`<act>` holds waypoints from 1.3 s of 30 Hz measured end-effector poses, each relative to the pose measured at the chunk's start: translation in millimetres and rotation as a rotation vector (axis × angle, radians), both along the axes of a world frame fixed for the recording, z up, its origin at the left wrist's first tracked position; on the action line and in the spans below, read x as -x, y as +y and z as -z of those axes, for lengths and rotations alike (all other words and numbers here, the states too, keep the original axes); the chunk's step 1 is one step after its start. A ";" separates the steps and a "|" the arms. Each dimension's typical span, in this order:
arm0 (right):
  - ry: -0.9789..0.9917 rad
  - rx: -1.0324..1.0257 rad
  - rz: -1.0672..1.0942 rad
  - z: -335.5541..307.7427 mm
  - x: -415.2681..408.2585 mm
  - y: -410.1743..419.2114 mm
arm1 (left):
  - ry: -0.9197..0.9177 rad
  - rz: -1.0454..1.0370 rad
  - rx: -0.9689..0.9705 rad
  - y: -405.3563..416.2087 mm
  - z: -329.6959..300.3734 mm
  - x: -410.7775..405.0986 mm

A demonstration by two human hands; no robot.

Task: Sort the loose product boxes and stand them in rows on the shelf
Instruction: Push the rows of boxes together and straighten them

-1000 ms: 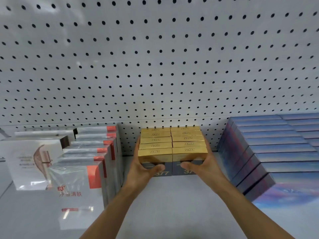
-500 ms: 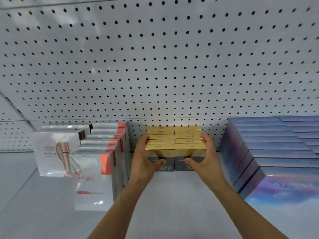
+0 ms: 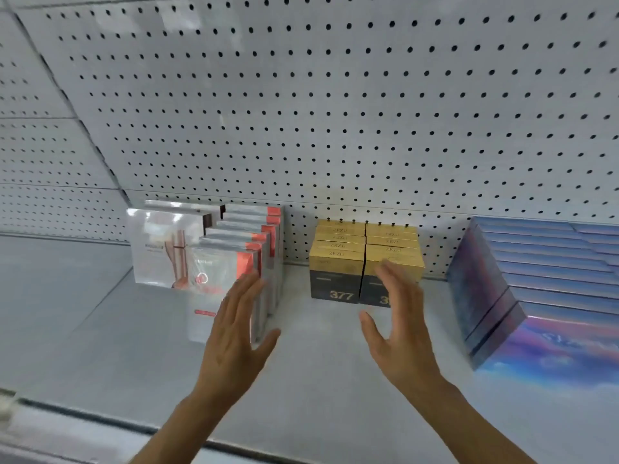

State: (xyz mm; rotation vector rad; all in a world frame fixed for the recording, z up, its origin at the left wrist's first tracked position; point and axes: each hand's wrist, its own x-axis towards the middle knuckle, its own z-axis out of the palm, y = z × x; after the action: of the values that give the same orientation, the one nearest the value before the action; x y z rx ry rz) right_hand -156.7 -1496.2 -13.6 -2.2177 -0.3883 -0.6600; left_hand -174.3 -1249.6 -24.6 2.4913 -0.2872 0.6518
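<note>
Both of our hands are spread flat and grasp nothing: our left hand (image 3: 234, 333) covers part of the near silver-and-red carton (image 3: 221, 279), our right hand (image 3: 400, 329) hides the printed number on the right-hand gold-topped dark boxes (image 3: 338, 259). These stand in two touching rows at the far middle of the grey shelf (image 3: 318, 373). Iridescent blue-purple boxes (image 3: 536, 289) run off the right edge.

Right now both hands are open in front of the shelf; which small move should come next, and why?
Probably bring the left hand to the front silver box with the red corner. That row looks staggered and stands further forward than the gold-topped boxes marked 377, which already stand in two even rows. Both hands are empty, so neither grip needs freeing.
</note>
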 end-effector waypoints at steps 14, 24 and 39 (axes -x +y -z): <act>0.689 -0.233 -0.189 0.7 -27.5 171.5 | 0.511 0.168 0.405 131.8 20.4 -58.9; 0.660 -0.304 -0.047 -12.4 -81.3 200.6 | 0.450 0.355 0.593 117.3 22.0 -123.0; 0.645 -0.411 -0.209 -23.4 -100.8 182.5 | 0.512 0.510 0.842 113.7 3.9 -136.0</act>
State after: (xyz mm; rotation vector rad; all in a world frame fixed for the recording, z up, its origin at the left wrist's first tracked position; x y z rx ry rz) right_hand -55.9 -1313.7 9.8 -1.8318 -0.1290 0.1000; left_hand -38.3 -1135.9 -28.5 1.5921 -0.3406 -0.0946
